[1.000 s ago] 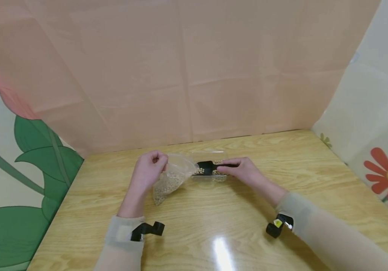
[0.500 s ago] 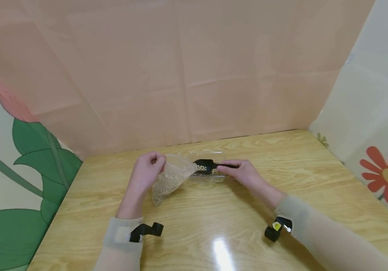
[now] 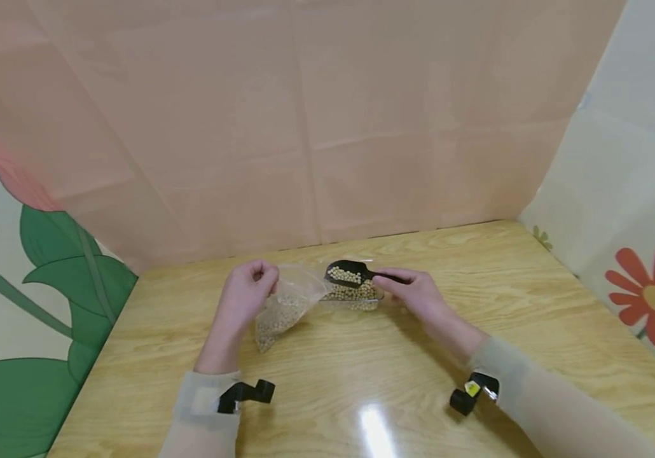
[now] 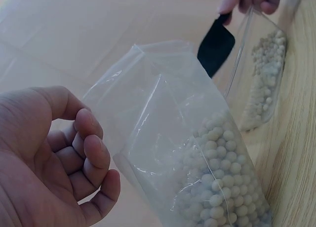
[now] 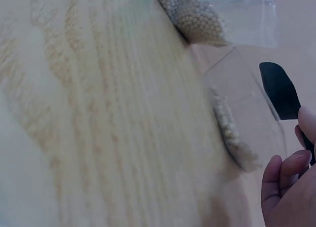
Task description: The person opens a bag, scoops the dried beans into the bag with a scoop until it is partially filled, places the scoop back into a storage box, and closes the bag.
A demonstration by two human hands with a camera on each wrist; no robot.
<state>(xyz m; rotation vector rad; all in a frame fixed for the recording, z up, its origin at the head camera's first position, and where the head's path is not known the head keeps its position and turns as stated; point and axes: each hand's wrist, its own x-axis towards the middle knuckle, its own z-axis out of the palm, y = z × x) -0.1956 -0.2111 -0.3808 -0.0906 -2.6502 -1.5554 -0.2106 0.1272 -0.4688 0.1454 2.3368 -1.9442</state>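
Observation:
A clear plastic bag (image 3: pixel 296 280) partly filled with small pale round balls (image 4: pixel 222 177) hangs from my left hand (image 3: pixel 244 291), whose curled thumb and fingers pinch its upper edge. The bag's mouth leans to the right, beside a clear rectangular box (image 5: pixel 249 101). My right hand (image 3: pixel 421 296) grips the handle of a black scoop (image 4: pixel 216 48), thumb along the top. The scoop is above the box, its blade pointing left at the bag's mouth and carrying a heap of balls (image 3: pixel 343 275). More balls (image 3: pixel 364 292) lie in the box below.
Both hands work over a wood-grain table (image 3: pixel 327 381). A plain pinkish sheet (image 3: pixel 316 127) rises behind the table's back edge. Flower-patterned panels stand at the left (image 3: pixel 53 286) and right (image 3: pixel 636 191). Each sleeve carries a black wrist mount (image 3: pixel 247 393).
The scoop has risen from among the balls in the box, now heaped with them, and more of the box's contents shows. My left hand and the bag stay nearly still.

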